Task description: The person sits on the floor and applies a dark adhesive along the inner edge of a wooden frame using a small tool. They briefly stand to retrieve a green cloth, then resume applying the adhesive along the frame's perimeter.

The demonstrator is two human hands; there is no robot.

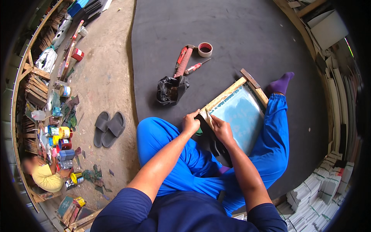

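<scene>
A wooden frame (225, 94) with a pale blue mesh panel (242, 116) leans across my lap, its lower right side against my right leg. My left hand (191, 123) is closed at the frame's near left corner, fingertips on the wood. Just to the right, my right hand (222, 129) pinches at the same corner, along a thin, light edge there. What exactly lies between its fingers is too small to make out. Dark teal marks run along the mesh beside the wood. At the far corner a short brown wooden piece (250, 78) lies across the frame.
On the black mat (170, 23) lie a red-handled hammer (183, 62), a red utility knife (193, 69), a tape roll (205, 49) and a black plastic bag (172, 90). Grey slippers (109, 128) rest on the floor at left. Beyond, a person (48, 176) sits among paint cans (65, 132).
</scene>
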